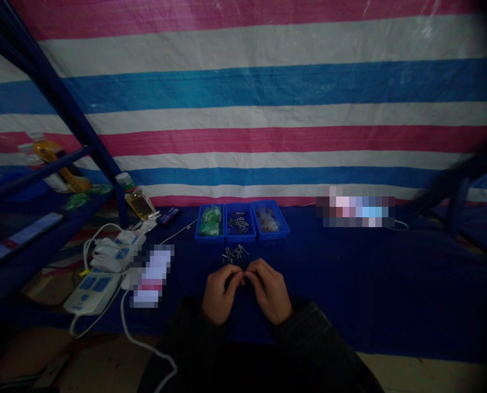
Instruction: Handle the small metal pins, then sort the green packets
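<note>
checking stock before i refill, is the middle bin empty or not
Not empty: thin metal pieces lie in the middle bin, its blue floor showing between them.

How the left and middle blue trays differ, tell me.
The left blue tray holds green, plastic-looking pieces; the middle blue tray holds thin, metallic-looking pins. The left blue tray's heap is bulky, whereas the middle blue tray's pins lie criss-crossed with gaps. Both stand side by side on the table.

Single head-worn view, looking forward and down, near over a blue table [341, 284], facing a striped sheet [259, 114]
</note>
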Available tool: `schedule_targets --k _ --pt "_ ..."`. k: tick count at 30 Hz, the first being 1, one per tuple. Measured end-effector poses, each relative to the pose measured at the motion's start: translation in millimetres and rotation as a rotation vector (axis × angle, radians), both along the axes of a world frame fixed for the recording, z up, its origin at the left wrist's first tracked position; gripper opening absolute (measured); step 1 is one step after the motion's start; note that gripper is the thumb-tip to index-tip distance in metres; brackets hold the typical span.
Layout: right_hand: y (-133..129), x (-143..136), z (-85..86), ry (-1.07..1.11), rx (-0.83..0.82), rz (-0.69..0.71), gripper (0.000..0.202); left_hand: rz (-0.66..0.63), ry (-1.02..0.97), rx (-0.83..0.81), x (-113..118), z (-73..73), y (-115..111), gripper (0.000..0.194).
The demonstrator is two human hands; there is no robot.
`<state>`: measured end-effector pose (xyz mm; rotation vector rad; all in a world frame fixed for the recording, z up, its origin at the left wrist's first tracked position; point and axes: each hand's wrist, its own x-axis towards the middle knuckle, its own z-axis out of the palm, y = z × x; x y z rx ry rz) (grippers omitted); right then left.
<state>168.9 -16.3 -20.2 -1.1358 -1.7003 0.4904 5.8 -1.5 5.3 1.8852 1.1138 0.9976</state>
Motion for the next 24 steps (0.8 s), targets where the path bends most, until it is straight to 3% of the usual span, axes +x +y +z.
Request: schedule_targets --k 5,9,15,24 --pt "-1.4 1.1 1.7 -0.04 -0.028 -0.004 0.026 0.003 -0.002 -0.004 -0.5 0.2 -0.1 0.025" --pt "-3.3 0.9 3.4 0.007 -0.012 0.011 0.011 0.031 -0.025 0.002 -0.6 0.6 0.1 0.025" --pt "-1.5 -0.8 2.0 0.012 0.031 0.044 0.017 0.056 -0.023 0.002 0.3 -0.4 0.4 0.022" --pt "-0.3 0.8 -0.6 -0.004 0.024 -0.022 0.016 0.035 -0.013 -0.006 1.1 2.8 -0.6 0.025"
